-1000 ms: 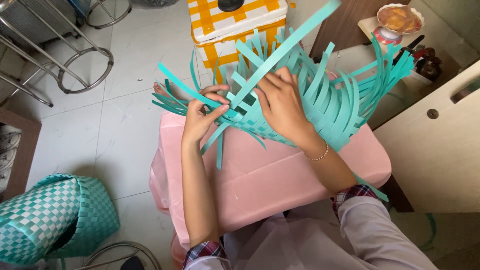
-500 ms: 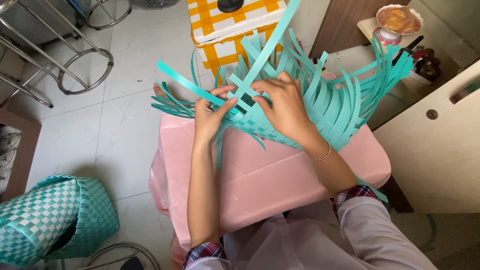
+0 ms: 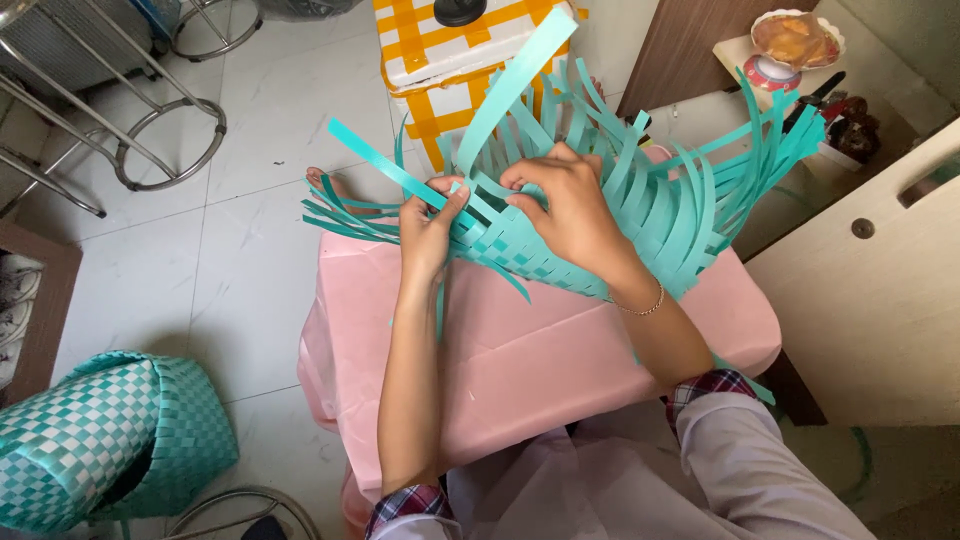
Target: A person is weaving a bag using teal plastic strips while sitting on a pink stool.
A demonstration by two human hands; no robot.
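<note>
Pinching one loose teal strip point(image 3: 385, 165) between thumb and fingertips, the left hand point(image 3: 430, 225) sits at the centre of the frame, just left of the woven part of a half-made teal basket point(image 3: 600, 215). That strip runs up and to the left from the fingers. The right hand point(image 3: 565, 205) lies on top of the weave a little to the right, its fingers curled down and pressing on the crossed strips, with the fingertips close to those of the left hand; whether it actually grips a strip or only holds the weave flat cannot be told. A thin bracelet point(image 3: 645, 305) circles the right wrist.

The unfinished basket rests on a pink-covered table point(image 3: 560, 350) in the middle of the frame, its unwoven strips fanning out to the left, upward and to the upper right. One wide strip point(image 3: 515, 85) rises steeply toward the top centre.

At the lower left stands a finished teal-and-white woven basket point(image 3: 90, 440) on the tiled floor. A white box taped with yellow bands point(image 3: 450, 70) sits at the top centre behind the work. Metal stool legs point(image 3: 130, 130) fill the upper left, and a small bowl of food point(image 3: 795, 40) stands on a shelf at the upper right.
</note>
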